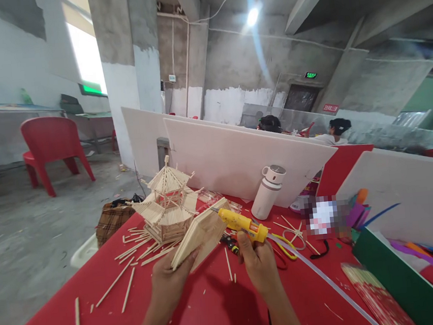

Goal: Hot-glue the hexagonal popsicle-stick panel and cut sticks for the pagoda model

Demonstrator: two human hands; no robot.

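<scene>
A flat panel of pale wooden sticks (204,231) tilts above a red tabletop, gripped near its lower edge by a worker's left hand (174,278), the fingers closed around it, apparently to keep it steady and turned toward the tool. The right hand (258,258) wraps a yellow glue gun (241,225), fingers curled on the handle, its nozzle pointed at the panel's upper edge; whether the two touch, I cannot tell. A long translucent glue stick (322,274) trails from the gun's rear, likely left whole to feed through. Just behind the panel stands a tiered stick pavilion (170,208), loose sticks fanned beside it, seemingly within easy reach. A white flask (269,193) stands near a pale partition (234,145); a green box (399,277) sits at right. Beyond, two people sit in a rough concrete hall, a red chair (52,147) at left.
</scene>
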